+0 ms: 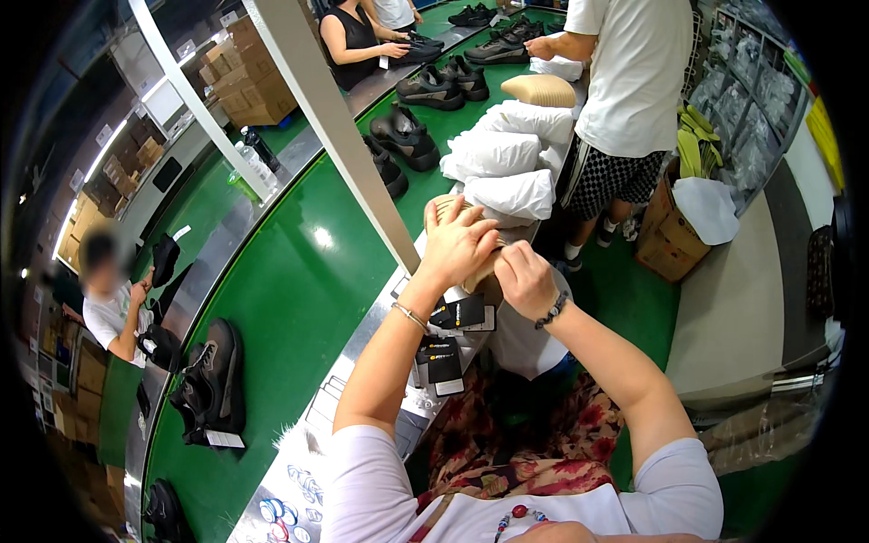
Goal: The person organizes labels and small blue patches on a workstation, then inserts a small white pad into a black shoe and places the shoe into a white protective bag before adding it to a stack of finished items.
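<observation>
Over a tan ribbed piece (445,203), which looks like a shoe insert, my left hand (458,242) is laid with its fingers curled around the top. Close against it, my right hand (528,282) is closed in a pinch at the piece's near edge; its fingertips are partly hidden. The hands cover much of the piece. Just below them, black hang tags (458,312) lie on the bench edge, with more black tags (444,360) nearer me. White-wrapped bundles (511,192) are stacked right beyond my hands.
A green conveyor (299,262) carries dark shoes (217,376). A white post (335,136) rises beside my left forearm. Another tan piece (540,89) lies past the bundles. A person in white (634,72) stands ahead right, near a cardboard box (670,226). Other people work across the line.
</observation>
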### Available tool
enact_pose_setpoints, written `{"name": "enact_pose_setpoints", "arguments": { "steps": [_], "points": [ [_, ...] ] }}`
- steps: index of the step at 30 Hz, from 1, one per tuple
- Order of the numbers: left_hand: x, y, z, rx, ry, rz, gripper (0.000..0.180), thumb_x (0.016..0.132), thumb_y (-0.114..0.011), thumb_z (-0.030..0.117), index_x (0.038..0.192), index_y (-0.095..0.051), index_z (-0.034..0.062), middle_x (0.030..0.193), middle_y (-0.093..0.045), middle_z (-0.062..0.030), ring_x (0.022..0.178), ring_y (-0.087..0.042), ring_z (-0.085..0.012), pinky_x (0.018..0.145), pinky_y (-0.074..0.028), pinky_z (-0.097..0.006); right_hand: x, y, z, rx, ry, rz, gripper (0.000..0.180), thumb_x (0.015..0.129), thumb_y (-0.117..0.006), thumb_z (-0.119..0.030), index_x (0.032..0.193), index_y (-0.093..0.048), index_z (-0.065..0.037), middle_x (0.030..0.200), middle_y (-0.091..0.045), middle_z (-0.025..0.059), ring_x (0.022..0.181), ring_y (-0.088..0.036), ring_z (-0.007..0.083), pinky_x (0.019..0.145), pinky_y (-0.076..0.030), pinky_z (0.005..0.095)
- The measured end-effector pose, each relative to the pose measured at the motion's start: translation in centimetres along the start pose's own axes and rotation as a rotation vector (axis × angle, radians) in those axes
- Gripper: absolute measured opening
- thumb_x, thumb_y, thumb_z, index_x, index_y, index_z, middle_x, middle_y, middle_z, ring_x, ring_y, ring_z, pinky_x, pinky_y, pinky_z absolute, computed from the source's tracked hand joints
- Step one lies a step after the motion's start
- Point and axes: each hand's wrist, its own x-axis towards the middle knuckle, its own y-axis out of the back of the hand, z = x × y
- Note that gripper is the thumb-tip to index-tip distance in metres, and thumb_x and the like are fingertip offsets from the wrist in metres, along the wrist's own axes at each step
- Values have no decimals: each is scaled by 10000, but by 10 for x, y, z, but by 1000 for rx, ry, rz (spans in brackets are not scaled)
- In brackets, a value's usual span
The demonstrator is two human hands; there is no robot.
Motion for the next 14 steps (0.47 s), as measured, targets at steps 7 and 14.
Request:
{"name": "enact_pose_setpoints", "arguments": {
  "steps": [7, 14],
  "points": [
    [-1, -1, -11, 10, 15, 81, 294, 881, -460, 371, 1016, -659, 204, 1201, -552, -66, 1254, -366, -322, 1005, -131, -594, -15, 31, 13, -94, -55, -64, 259, 674, -569, -20, 931, -534, -13, 789, -455, 101, 737, -510, 255, 574, -468, 312],
    [0, 23, 21, 28, 41, 216, 453, 907, -438, 388, 1272, -479, 124, 1375, -367, -140, 1323, -253, -298, 1060, -112, -529, -20, 123, 64, -194, -397, 221, 317, 642, -585, 57, 941, -577, -48, 857, -463, 101, 788, -522, 246, 638, -460, 332]
  ]
}}
